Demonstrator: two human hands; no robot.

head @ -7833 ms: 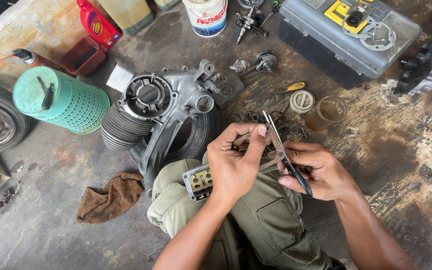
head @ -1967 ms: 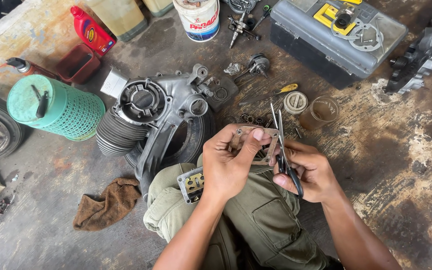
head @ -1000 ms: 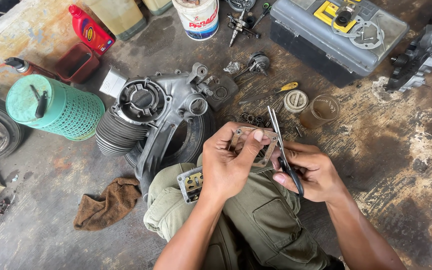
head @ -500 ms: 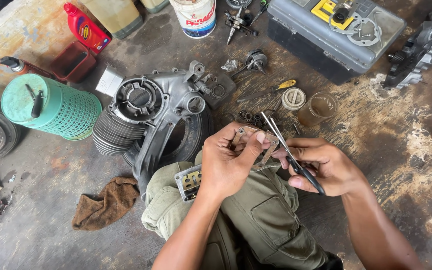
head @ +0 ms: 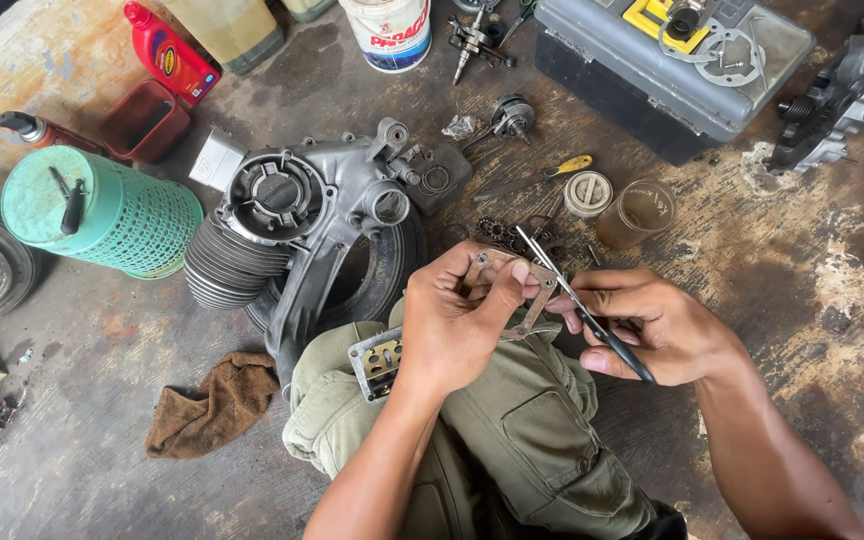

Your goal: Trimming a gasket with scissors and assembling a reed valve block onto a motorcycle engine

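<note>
Stained, oily concrete floor [head: 812, 300] carries everything. Over the person's lap, the left hand [head: 452, 325] pinches a thin, flat metal plate [head: 507, 290] with cut-out windows, fingers pressed on its edge. The right hand [head: 652, 325] grips slim pliers [head: 577, 300], whose tips meet the plate's upper edge, so the work on it looks unfinished. A small square block [head: 377, 362] (brass-toned inside) rests on the olive trousers. Beyond lie a finned grey engine casing [head: 292, 215], a brown rag [head: 214, 402] and a green mesh basket [head: 102, 210].
</note>
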